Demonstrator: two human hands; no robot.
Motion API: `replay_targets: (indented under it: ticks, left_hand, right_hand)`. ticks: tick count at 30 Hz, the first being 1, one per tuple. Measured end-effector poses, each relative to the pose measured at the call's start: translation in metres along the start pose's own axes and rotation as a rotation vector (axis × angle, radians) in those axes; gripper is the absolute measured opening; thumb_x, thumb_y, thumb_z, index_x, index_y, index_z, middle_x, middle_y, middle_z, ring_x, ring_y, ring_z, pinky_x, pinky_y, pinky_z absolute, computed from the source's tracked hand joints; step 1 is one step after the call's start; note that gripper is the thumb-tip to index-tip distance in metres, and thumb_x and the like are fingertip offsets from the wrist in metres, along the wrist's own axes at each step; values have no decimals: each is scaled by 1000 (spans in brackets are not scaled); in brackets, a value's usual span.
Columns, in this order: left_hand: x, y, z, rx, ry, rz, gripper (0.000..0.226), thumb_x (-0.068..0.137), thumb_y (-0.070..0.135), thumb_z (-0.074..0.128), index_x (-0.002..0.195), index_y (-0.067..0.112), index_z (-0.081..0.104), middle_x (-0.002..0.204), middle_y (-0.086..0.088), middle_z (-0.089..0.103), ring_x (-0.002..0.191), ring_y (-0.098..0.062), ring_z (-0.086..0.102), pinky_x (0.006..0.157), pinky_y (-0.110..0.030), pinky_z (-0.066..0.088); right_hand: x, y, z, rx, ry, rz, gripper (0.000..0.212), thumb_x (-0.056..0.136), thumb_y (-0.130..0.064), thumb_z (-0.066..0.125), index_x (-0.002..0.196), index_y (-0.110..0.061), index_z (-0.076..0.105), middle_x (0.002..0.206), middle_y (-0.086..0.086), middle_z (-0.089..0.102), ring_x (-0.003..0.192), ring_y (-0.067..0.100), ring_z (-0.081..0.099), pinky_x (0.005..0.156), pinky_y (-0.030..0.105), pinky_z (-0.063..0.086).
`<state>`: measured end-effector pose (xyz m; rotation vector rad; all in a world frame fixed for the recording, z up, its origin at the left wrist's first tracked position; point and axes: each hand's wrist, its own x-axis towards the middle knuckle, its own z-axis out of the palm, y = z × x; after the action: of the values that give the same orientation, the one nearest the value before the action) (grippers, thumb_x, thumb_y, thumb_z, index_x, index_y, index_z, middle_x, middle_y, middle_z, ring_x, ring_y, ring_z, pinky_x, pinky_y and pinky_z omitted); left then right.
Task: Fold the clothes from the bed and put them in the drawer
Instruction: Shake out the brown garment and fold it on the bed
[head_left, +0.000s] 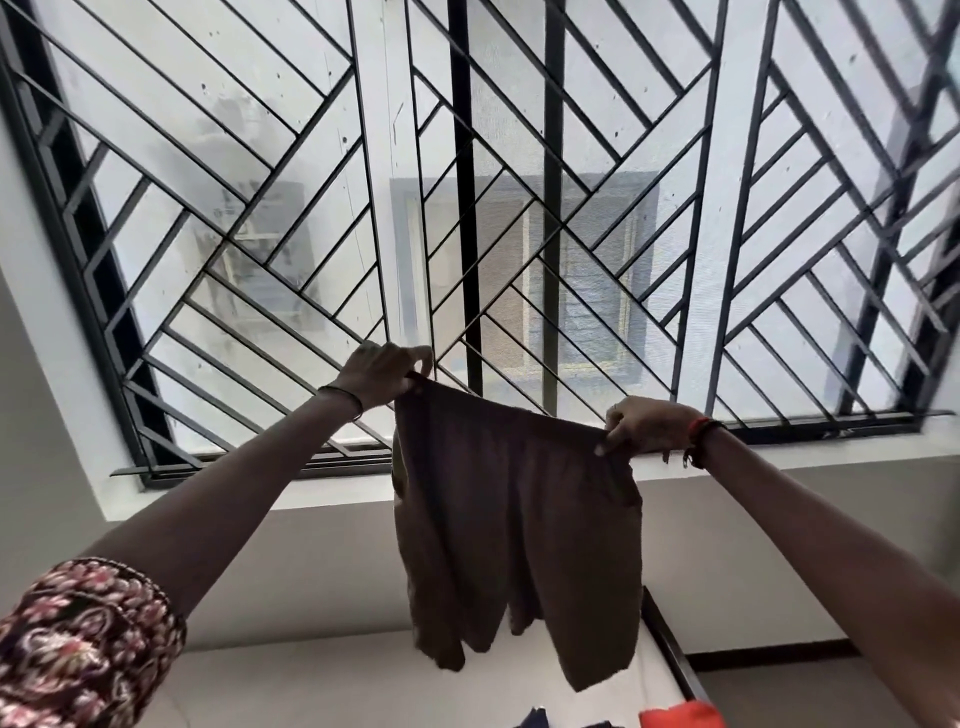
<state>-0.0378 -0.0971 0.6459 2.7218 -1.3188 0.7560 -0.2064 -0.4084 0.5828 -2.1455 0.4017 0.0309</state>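
Shorts held up, ready for folding.

The person holds the brown shorts (514, 519) up in the air by the top band, in front of the window (519, 208). The left hand (382, 374) pinches one end of the band and the right hand (649, 423) pinches the other. The hands are apart, so the shorts hang flat, legs down, over the far edge of the bed (311, 675). Folding this piece looks like it is only starting. Next, the two hands will likely need to bring the ends together, leg on leg, keeping the cloth smooth. An orange cloth (680, 714) and a blue cloth (532, 719) lie at the bed's near edge. No drawer shows, so what is in it cannot be told.
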Motion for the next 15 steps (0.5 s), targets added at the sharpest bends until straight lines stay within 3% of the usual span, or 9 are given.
replay_targets:
  ticks: [3,5,8,10,12,15]
  left_hand:
    - [-1,2,0,-87,-48,-28,18,84,16,59,102,18,59,93,-3,68,89,-28,63,72,-29,34]
    - [-1,0,1,-154,-59,-50,16,83,18,63,98,16,60,90,-7,65,88,-30,62,71,-31,40]
    - [1,-4,6,-320,-91,-44,11,77,12,68,85,14,61,81,-5,63,84,-30,63,72,-36,48]
    - [2,-3,9,-403,-111,-7,18,75,8,72,75,18,56,85,-4,67,84,-24,64,73,-32,47]
    - [-1,-3,11,-493,-115,15,29,74,4,74,70,20,50,92,-5,70,87,-19,64,77,-31,47]
    - [-6,-8,17,-609,-97,18,38,72,-1,77,64,20,46,89,-12,72,90,-24,67,80,-37,51]
  right_hand:
    - [-7,-1,-1,43,-67,21,29,72,14,70,62,-3,50,55,6,56,48,11,58,46,18,47]
    - [-11,-1,-1,34,-86,31,28,75,14,68,59,-2,53,47,-1,57,43,5,56,42,14,43]
    - [-10,4,-2,66,-97,31,14,73,15,68,72,1,64,62,5,67,55,9,64,52,18,52]
    - [-12,5,-3,70,-79,31,14,74,14,68,81,2,66,67,8,68,57,10,65,50,17,51]
    - [-20,2,-4,87,-53,20,12,76,14,66,80,3,62,58,3,67,49,7,62,42,14,45]
    - [-27,0,-8,142,4,-9,13,76,15,65,79,4,59,51,3,63,42,7,59,37,14,42]
